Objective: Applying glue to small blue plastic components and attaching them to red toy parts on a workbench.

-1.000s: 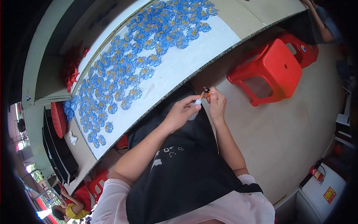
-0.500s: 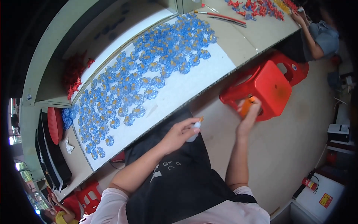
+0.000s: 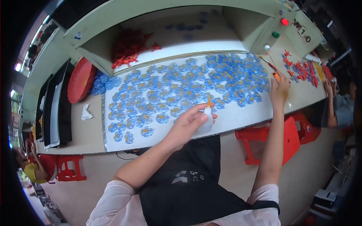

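Two hands busy, attention split. Left hand [image 3: 187, 126] nearest, fingers wrapped round small white glue bottle [image 3: 206, 121], orange nozzle up, hovering over near edge of white board [image 3: 241, 119] on worktop [image 3: 88, 132]. Squeeze too hard or tip it, glue probably drips on board. Further out, right hand [image 3: 279, 88] stretched to far right of blue flower pieces [image 3: 181, 94], fingers curled on something small and orange, can't tell what. Sleeve or wrist could drag through rows, scatter pieces. Red pieces [image 3: 301, 69] beyond.
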